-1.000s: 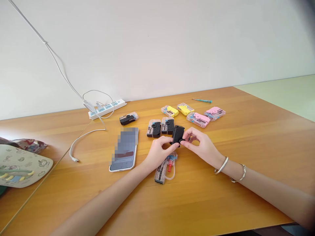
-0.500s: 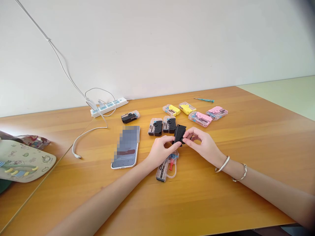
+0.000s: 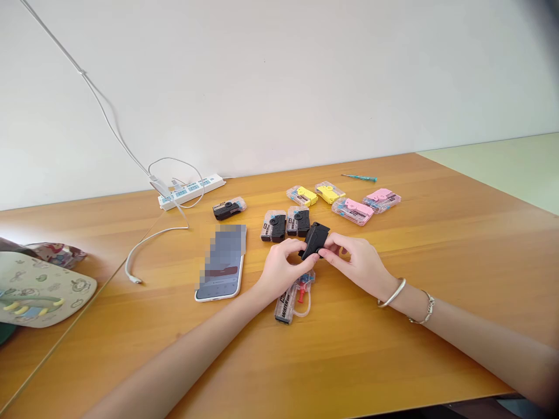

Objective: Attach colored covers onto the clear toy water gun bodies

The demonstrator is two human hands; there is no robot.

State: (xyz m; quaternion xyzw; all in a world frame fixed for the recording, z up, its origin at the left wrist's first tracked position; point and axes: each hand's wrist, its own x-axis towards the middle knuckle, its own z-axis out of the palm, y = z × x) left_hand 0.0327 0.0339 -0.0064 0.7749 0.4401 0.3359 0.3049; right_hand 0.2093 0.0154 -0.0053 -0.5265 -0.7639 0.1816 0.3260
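Between my two hands is a black plastic shell piece [image 3: 315, 237], raised a little over the table. My left hand [image 3: 283, 263] pinches its lower left side with thumb and fingers. On its right edge, the thumb and fingertips of my right hand [image 3: 356, 259] are closed too. Below them lies a clear toy water gun body [image 3: 285, 305] with a red trigger part and a thin clear tube, partly covered by my left hand. Two black folded toy water guns [image 3: 273, 226] [image 3: 299, 222] lie just behind my hands.
Further back lie yellow toy water guns [image 3: 331, 192], pink ones [image 3: 353, 210], a teal screwdriver [image 3: 360, 177] and another black one [image 3: 229, 208]. To the left are a phone [image 3: 222, 285], a white power strip [image 3: 192, 191], a charging cable [image 3: 135, 279] and a patterned bag [image 3: 48, 291].
The black shell piece has turned and tilted slightly in my hands, showing more of its broad face. My right fingers have shifted their grip along its edge. The view has moved slightly.
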